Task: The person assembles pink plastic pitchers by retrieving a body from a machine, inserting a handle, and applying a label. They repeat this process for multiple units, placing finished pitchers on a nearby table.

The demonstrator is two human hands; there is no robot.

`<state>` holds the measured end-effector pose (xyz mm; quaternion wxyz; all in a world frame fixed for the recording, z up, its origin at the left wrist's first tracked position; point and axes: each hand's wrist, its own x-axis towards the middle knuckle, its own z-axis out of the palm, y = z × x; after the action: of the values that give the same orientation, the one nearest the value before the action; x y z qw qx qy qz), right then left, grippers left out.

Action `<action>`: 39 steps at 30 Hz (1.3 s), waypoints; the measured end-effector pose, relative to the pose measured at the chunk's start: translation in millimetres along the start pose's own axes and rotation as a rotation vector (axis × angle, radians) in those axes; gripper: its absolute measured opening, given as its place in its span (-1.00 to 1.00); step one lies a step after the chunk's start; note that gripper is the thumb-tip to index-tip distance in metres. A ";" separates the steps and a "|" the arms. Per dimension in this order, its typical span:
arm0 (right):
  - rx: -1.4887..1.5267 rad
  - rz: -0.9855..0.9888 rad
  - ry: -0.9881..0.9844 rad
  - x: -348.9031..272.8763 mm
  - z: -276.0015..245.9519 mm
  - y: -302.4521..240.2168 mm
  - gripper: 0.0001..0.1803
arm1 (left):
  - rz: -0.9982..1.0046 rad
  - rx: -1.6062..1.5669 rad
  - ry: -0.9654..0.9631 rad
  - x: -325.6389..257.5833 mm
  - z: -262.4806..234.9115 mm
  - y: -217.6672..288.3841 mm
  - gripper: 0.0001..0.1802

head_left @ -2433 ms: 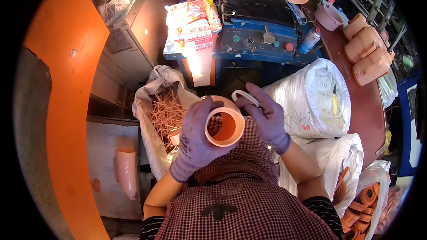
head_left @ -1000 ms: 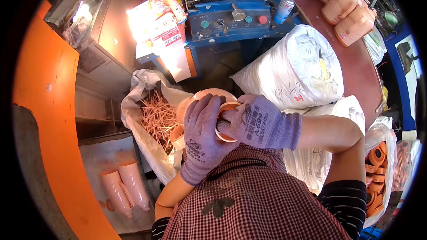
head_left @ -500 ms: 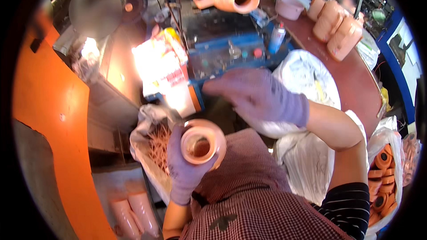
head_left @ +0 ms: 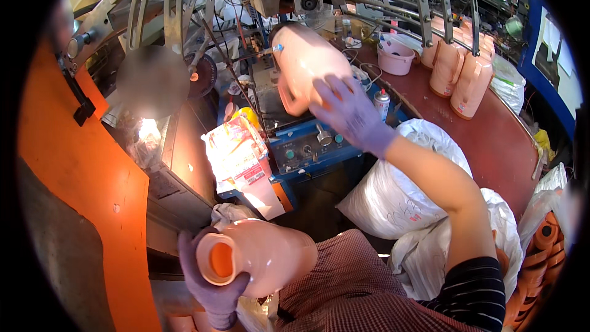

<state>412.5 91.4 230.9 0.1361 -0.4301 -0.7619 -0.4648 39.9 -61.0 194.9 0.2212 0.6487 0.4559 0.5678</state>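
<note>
Overhead, right hand (head_left: 347, 114) (on jug (head_left: 307, 64))

A curved reddish-brown counter (head_left: 491, 141) runs along the right, with grey metal machine framework (head_left: 184, 6) at the far side. A tall orange panel (head_left: 80, 166) stands left. White filled sacks (head_left: 405, 190) lie near right.

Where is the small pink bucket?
In the head view, the small pink bucket sits upper right on the dark red table, left of the standing peach jugs and behind a spray can.

A blurred round patch (head_left: 152, 81) hides part of the machine frame (head_left: 161, 6) behind it.
</note>
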 end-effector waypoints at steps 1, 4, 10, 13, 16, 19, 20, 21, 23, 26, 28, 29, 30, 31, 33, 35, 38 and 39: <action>0.070 -0.053 -0.017 -15.7 -24.4 -2.9 -0.65 | 0.033 0.057 0.047 4.2 0.8 6.7 0.20; 0.140 -0.077 0.022 -55.2 -108.6 -14.7 -0.63 | 0.252 0.115 0.159 25.2 7.3 26.4 0.16; 0.503 0.070 -0.177 -104.7 -218.9 -8.9 -0.52 | 0.519 -0.200 0.489 82.8 60.0 47.1 0.19; 0.835 0.188 -0.381 -127.0 -205.6 -14.6 -0.46 | 0.586 -0.122 0.532 108.1 122.5 40.6 0.16; 0.829 0.253 -0.380 -151.0 -179.5 -38.6 -0.48 | 0.653 0.012 0.189 110.5 200.6 29.1 0.04; 0.706 0.375 -0.367 -172.1 -165.3 -50.4 -0.50 | 0.875 0.145 0.220 103.9 259.5 18.4 -0.12; 0.687 0.444 -0.354 -176.4 -164.1 -53.2 -0.51 | 0.869 0.171 0.202 107.5 270.9 13.8 -0.16; 0.671 0.438 -0.366 -179.6 -164.4 -53.7 -0.51 | 0.832 0.211 0.170 115.6 280.8 9.5 -0.19; 0.637 0.493 -0.374 -182.2 -167.5 -55.1 -0.52 | 0.819 0.240 0.214 146.6 296.3 0.7 -0.27; 0.650 0.491 -0.346 -179.0 -175.7 -58.6 -0.52 | 0.849 0.378 0.158 194.6 305.4 -17.2 -0.42; 0.653 0.499 -0.306 -175.3 -182.0 -61.8 -0.51 | 0.915 0.429 0.059 222.6 306.7 -28.0 -0.41; 0.669 0.504 -0.299 -173.8 -185.3 -63.3 -0.50 | 0.947 0.488 0.019 233.7 307.8 -31.7 -0.41; 0.663 0.500 -0.295 -172.5 -188.3 -64.4 -0.50 | 0.952 0.511 -0.030 240.9 308.2 -35.2 -0.37; 0.668 0.501 -0.295 -171.5 -191.3 -65.1 -0.50 | 0.957 0.536 -0.079 246.7 308.3 -37.2 -0.33; 0.672 0.506 -0.296 -170.1 -195.5 -65.6 -0.49 | 0.978 0.585 -0.141 253.0 308.5 -38.1 -0.29; 0.667 0.523 -0.312 -169.9 -196.7 -65.6 -0.50 | 1.027 0.623 -0.141 255.7 308.0 -36.2 -0.28; 0.685 0.521 -0.272 -170.8 -192.2 -65.9 -0.51 | 1.010 0.640 -0.164 256.2 305.9 -32.8 -0.30; 0.670 0.529 -0.266 -171.5 -189.4 -66.3 -0.51 | 0.992 0.642 -0.184 256.0 305.2 -32.4 -0.31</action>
<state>425.9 -168.8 188.1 0.2828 -0.5984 -0.7451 -0.0824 299.8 241.0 227.3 -0.2388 0.8651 0.2262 0.3788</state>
